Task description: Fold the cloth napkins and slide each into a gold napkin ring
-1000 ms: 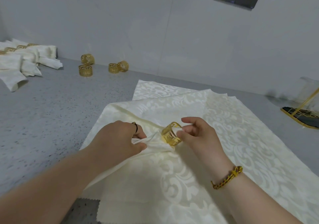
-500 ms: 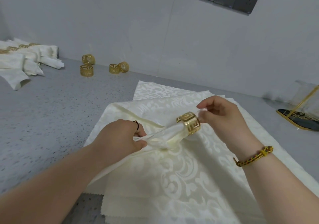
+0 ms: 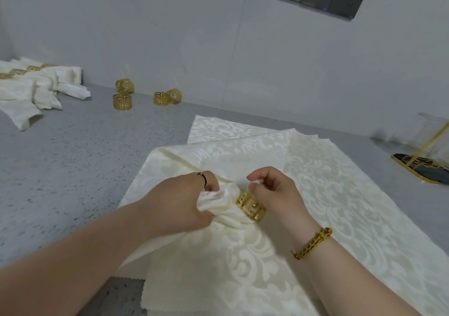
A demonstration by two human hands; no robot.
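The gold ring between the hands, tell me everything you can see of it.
The ring is a wide gold band, metallic-looking, with a cut-out key pattern. It sits tilted, threaded on the bunched cream napkin. The right hand touches it while pinching the napkin's tip; the left hand grips the napkin beside it.

1. Work surface: a grey speckled counter [image 3: 85,169] meets a pale wall at the back.
2. Directly in front of me: a stack of cream damask napkins [image 3: 340,206] lies spread flat on the counter, edges offset. The top napkin [image 3: 189,250] is bunched at its middle.
3. Rear, left of centre: four loose gold rings in two pairs. In each pair, one ring lies flat [image 3: 122,101] [image 3: 160,98] and one stands on edge [image 3: 124,86] [image 3: 174,95].
4. Far left: finished napkins [image 3: 36,89], each in a gold ring, lie overlapping.
5. Far right: a gold wire stand [image 3: 422,167] with a dark base, cut off by the frame edge.
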